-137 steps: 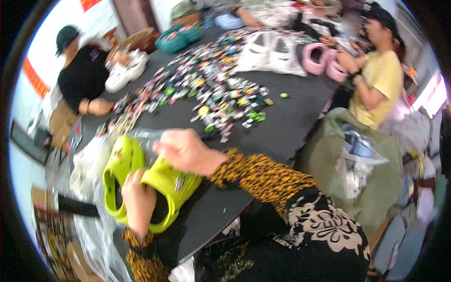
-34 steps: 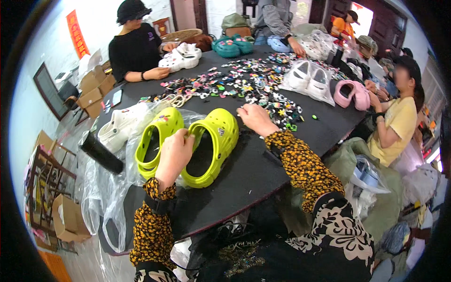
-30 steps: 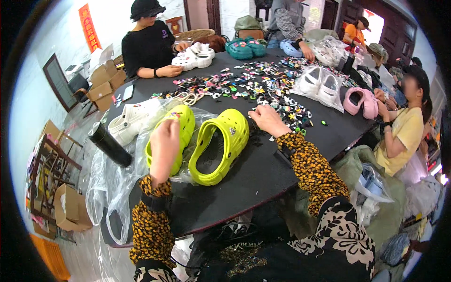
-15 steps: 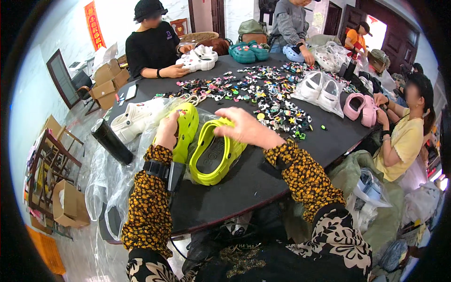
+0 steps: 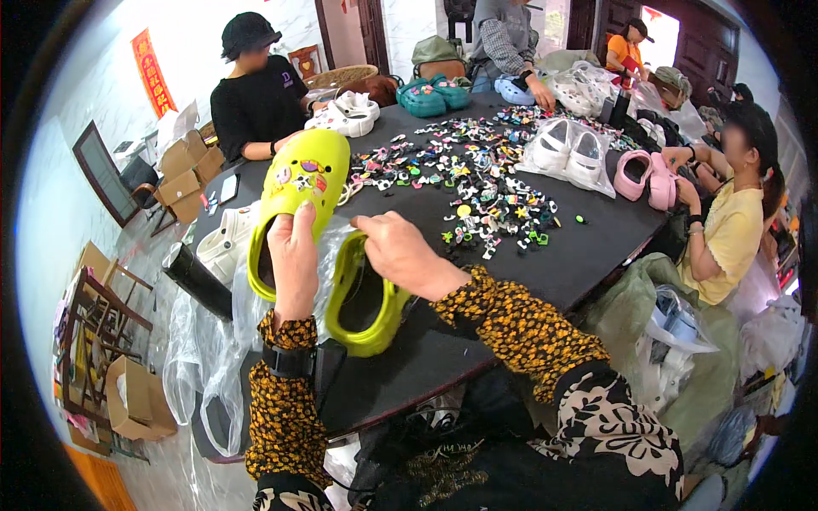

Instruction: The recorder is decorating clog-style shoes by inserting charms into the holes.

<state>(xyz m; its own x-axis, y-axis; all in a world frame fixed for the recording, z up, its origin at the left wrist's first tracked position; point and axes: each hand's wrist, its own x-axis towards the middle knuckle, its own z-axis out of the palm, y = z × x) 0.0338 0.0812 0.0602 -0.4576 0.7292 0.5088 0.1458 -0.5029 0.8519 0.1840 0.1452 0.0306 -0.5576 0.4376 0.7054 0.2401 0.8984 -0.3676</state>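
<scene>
Far left: cardboard boxes [image 5: 183, 162] by the wall, and clear plastic bags [image 5: 200, 358] hung off the edge of the black table [image 5: 588, 255]. A white clog [image 5: 223, 243] lay just left of the hands. Left hand [image 5: 292, 260] gripped a lime-green clog [image 5: 298, 200], fingers curled over its heel rim, thumb side on the opening; the shoe was raised and tilted, toe pointing away, small charms on its top. Right hand [image 5: 400, 255] closed on the second lime-green clog [image 5: 362, 298], fingers wrapped over its upper edge (the sole side hidden), that shoe standing on its side on the table right beside the first, the two nearly touching. Past the hands, a wide scatter of small coloured charms [image 5: 469, 183] covered the middle of the table. Further right: a bagged pair of white clogs [image 5: 567, 153], then pink clogs [image 5: 643, 175] near a seated person in yellow [image 5: 733, 238]. Teal clogs [image 5: 430, 94] sat at the far edge.
</scene>
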